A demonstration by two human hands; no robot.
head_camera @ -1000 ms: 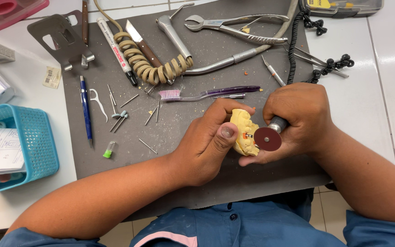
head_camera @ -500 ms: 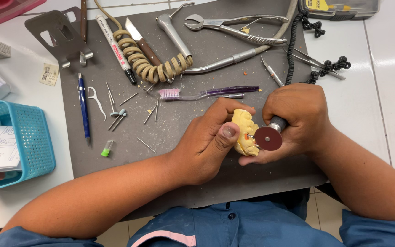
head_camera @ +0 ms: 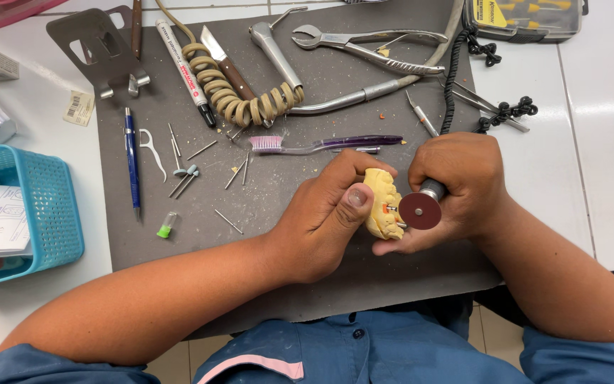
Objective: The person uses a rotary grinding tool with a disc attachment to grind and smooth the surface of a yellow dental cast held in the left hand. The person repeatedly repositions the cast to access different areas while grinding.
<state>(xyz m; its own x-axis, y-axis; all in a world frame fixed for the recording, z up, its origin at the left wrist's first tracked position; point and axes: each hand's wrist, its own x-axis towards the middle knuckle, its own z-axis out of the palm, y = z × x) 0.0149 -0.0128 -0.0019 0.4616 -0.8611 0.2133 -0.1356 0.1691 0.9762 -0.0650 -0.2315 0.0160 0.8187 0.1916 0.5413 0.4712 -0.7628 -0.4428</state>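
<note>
Left hand (head_camera: pixel 328 220) fingers closed around yellow dental cast (head_camera: pixel 381 203), thumb pressed on it, held just above grey mat (head_camera: pixel 278 199). Right hand (head_camera: pixel 456 188) grips handpiece (head_camera: pixel 431 190), its red disc (head_camera: pixel 420 211) touching the cast. Toothbrush (head_camera: pixel 321 144) lies near, behind the hands.

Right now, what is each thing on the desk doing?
Left hand: gripping the yellow tooth model.
Right hand: holding the disc tool beside the model.
Toothbrush: lying flat on the grey mat.
Blue pen: lying flat.
Blue basket: upright, papers inside.
</note>
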